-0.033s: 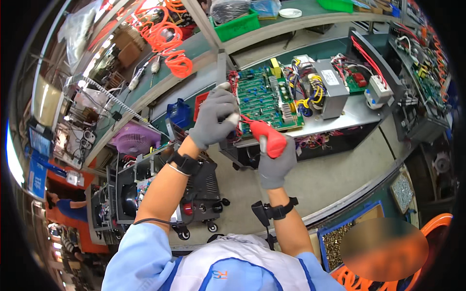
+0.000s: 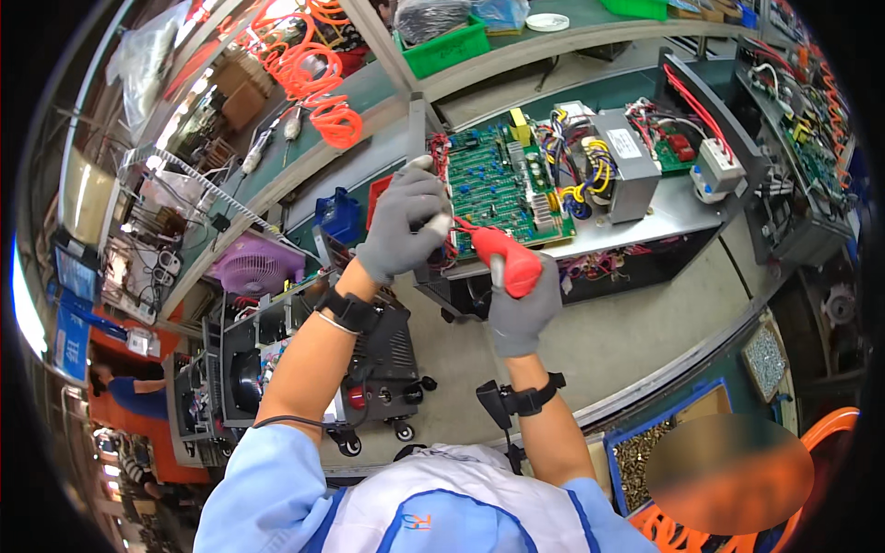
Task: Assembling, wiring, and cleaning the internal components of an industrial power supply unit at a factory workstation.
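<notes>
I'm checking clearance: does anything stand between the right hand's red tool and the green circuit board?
Nothing visible stands between the red tool and the green circuit board; the left hand is beside the tool's narrow end, contact unclear.

You have open room over the pale grey surface (image 2: pixel 636 336) right of your right hand (image 2: pixel 524 313). Beyond your left hand (image 2: pixel 404 224), an upright panel (image 2: pixel 418 127) and red wires (image 2: pixel 441 153) crowd you; rightward across the circuit board (image 2: pixel 481 189), a grey metal box (image 2: pixel 627 175) blocks your way.

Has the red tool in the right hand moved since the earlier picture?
No, not visibly: judged against the green circuit board, the red tool in the right hand stays in about the same place.
</notes>
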`<state>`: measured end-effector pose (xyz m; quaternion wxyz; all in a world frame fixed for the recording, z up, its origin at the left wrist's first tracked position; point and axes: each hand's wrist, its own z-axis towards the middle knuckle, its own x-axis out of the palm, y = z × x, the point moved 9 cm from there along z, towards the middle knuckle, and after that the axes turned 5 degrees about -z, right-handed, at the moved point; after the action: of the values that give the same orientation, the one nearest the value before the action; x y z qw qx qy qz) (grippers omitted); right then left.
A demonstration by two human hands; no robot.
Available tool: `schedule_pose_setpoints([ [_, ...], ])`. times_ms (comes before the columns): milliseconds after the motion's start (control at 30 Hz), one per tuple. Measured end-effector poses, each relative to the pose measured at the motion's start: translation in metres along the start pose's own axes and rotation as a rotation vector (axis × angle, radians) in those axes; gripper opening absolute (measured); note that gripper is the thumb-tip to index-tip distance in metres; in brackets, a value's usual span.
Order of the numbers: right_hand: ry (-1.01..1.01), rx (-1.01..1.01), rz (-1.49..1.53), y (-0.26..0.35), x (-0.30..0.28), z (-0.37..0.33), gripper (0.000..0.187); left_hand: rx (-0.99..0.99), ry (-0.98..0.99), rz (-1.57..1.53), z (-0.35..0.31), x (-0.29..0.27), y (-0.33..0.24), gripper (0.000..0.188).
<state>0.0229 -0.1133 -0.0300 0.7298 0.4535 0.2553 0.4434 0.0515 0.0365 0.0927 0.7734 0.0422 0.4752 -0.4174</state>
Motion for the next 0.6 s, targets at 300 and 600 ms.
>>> schedule_pose_setpoints([
  [300, 0.06, 0.208, 0.2, -0.033, -0.001, 0.012, 0.035, 0.018, 0.007, 0.001, 0.002, 0.003, -0.003, 0.005],
  [600, 0.199, 0.24, 0.179, -0.019, -0.003, 0.035, 0.032, -0.001, 0.028, 0.002, 0.003, 0.002, -0.001, 0.006],
])
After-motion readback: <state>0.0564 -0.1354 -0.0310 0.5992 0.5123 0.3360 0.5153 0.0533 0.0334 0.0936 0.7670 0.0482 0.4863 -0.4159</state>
